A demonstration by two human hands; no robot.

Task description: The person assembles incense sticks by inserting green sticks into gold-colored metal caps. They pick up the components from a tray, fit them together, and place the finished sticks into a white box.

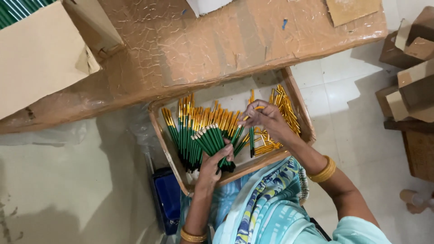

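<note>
A shallow cardboard tray (pixel 302 106) rests on my lap, holding several green pens with gold caps (pixel 190 124). My left hand (pixel 216 163) is shut on a bundle of green pens (pixel 209 139), held fanned out above the tray. My right hand (pixel 266 118) pinches a single gold-capped pen (pixel 257 108) over the tray's right half, close to a heap of loose gold caps (pixel 285 110).
A table wrapped in brown plastic-covered cardboard (pixel 226 40) overhangs the tray's far side. An open cardboard box (pixel 40 54) stands at the left. A blue bin (pixel 166 199) sits on the floor by my left arm. Stacked cardboard boxes (pixel 413 90) stand at the right.
</note>
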